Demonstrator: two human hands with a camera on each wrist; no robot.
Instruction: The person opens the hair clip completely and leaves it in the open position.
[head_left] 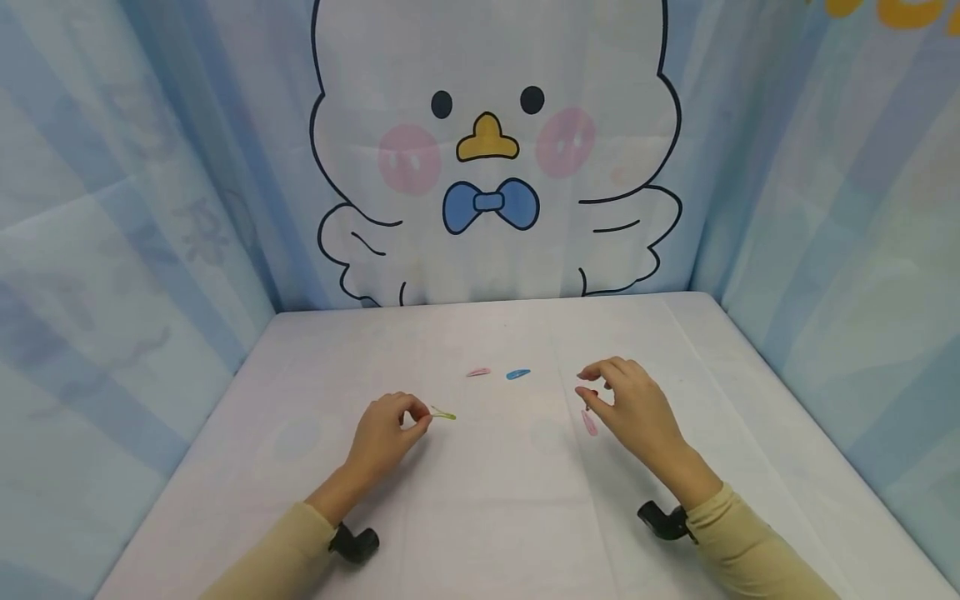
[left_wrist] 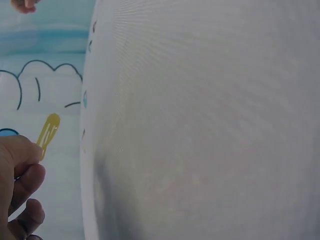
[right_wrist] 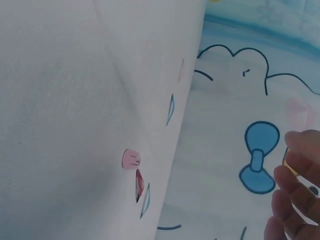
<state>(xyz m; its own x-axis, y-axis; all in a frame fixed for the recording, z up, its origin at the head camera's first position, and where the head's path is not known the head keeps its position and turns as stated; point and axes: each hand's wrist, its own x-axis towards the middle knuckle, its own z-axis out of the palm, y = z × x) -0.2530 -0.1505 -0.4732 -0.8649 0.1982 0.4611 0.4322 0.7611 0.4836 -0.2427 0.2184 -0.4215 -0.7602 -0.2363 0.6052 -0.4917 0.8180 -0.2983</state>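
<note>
Between the thumb and fingertips of my left hand (head_left: 390, 429), a yellow-green snap hair clip (head_left: 444, 415) is pinched by one end. Its rounded end points up in the left wrist view, where the slotted clip (left_wrist: 49, 131) shows yellow. My right hand (head_left: 633, 408) hovers over the right side, fingers loosely bent and thumb apart from the index finger, with nothing seen in it. Below it lie a pink hair clip (head_left: 589, 422) and a red clip (right_wrist: 139, 186), the red one mostly hidden by the thumb in the head view. A blue clip (right_wrist: 145, 201) lies beside the red one.
Farther back on the white-covered table (head_left: 487, 517) lie another pink clip (head_left: 478, 372) and a blue clip (head_left: 517, 374). Behind the table hangs a curtain (head_left: 487, 258) printed with a cartoon bird; more curtains stand at both sides.
</note>
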